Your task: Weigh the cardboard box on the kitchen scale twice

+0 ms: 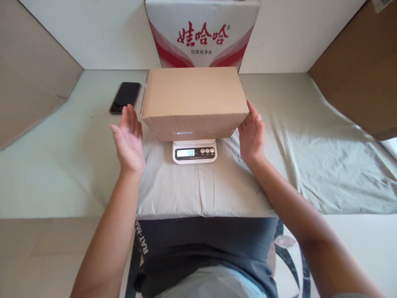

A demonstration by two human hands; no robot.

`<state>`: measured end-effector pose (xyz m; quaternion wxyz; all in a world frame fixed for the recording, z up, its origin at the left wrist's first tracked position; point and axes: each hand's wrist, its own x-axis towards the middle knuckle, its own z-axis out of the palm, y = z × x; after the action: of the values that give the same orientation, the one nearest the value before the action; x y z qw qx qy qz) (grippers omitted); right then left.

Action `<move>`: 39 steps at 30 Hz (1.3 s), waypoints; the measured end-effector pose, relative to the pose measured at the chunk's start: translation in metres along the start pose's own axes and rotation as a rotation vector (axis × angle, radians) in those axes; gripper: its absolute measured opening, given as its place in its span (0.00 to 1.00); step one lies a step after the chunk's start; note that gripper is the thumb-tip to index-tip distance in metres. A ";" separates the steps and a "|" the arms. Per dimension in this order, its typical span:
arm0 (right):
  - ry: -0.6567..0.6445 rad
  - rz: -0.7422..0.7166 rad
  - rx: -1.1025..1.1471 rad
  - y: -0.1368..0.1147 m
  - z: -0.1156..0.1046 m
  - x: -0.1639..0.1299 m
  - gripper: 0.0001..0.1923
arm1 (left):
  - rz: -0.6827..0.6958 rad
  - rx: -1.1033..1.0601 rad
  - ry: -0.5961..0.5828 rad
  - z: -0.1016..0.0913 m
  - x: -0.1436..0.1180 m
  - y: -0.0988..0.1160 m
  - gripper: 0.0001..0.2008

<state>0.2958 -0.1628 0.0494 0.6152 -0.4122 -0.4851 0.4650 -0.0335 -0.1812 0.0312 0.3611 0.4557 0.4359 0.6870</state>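
both open hands flank cardboard box (194, 101) on scale (194, 151).

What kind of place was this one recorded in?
Probably a makeshift home packing or weighing spot: a cardboard box sits on a small digital scale, on a cloth-covered surface screened by cardboard panels.

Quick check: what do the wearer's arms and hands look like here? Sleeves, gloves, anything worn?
Both arms are bare from the frame edge to the wrist: no sleeves in view. The left hand and right hand carry no gloves, and no rings, watch or bands show on the sides in view. Fingers are bare, with short, unpainted nails visible on the right hand.
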 end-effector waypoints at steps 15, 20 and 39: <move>-0.001 0.016 0.016 -0.002 0.001 0.000 0.37 | 0.016 -0.002 0.007 0.002 -0.001 0.002 0.53; 0.021 0.016 0.061 -0.002 0.002 0.000 0.36 | 0.016 0.004 0.006 0.004 -0.002 0.003 0.56; 0.017 0.018 0.066 0.000 0.002 0.001 0.37 | 0.013 0.004 -0.004 0.003 -0.002 0.002 0.53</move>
<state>0.2940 -0.1623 0.0503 0.6282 -0.3999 -0.4605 0.4831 -0.0305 -0.1829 0.0335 0.3564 0.4606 0.4337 0.6876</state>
